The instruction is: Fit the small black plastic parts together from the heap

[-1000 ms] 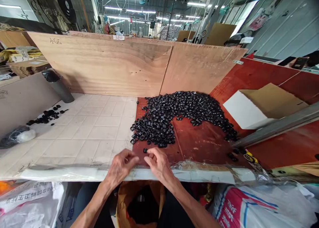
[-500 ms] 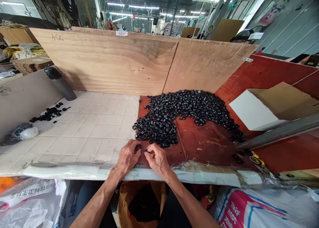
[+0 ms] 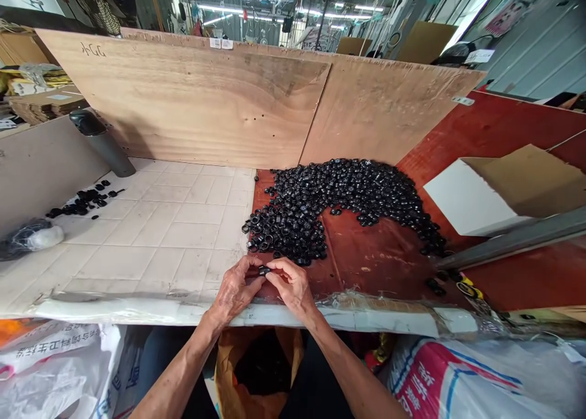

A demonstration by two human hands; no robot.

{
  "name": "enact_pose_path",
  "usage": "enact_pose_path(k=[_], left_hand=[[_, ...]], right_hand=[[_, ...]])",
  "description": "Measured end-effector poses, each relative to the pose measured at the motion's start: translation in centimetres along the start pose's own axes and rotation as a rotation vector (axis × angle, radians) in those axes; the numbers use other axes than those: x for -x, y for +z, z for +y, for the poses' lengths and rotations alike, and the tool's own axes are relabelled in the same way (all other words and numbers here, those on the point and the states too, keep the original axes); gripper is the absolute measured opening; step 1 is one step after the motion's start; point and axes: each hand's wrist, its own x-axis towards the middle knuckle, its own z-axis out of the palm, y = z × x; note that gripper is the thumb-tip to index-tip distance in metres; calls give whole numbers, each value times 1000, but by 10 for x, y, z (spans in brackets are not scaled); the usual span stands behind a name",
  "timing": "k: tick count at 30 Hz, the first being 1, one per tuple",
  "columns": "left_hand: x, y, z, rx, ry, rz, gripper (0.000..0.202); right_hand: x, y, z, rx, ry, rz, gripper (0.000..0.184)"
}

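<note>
Between the fingertips of both hands is a small black ring-like part (image 3: 264, 271), held just above the table's front edge. My left hand (image 3: 237, 285) pinches it from the left, thumb and fingers closed. From the right, my right hand (image 3: 292, 285) grips the same part with thumb and forefinger. Right behind the fingers lies a large heap of similar black parts (image 3: 311, 211), spread in a curve over the red board (image 3: 361, 260). Finer detail of the held part is hidden by the fingers.
Pale tiled surface (image 3: 160, 230) spans the left, with a dark tumbler (image 3: 103, 143) and loose black pieces (image 3: 85, 200). An open white carton (image 3: 476, 196) stands right, behind a metal bar (image 3: 517, 242). Yellow-handled scissors (image 3: 470, 289) lie at right. Below the edge is an open brown bag (image 3: 226, 370).
The hands have come together; the small black part, earlier at the left fingers, is now gripped between both. The view has shifted slightly.
</note>
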Motion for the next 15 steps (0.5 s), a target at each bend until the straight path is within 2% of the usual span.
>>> enact_pose_path(k=[7,15], left_hand=[[-3,-1,-3,-51,230,63,17],[-3,-3,5,-21,256,50,16]], right_hand=[[1,0,5,-35,-9,0,14],[2,0,2,-104,17,13,12]])
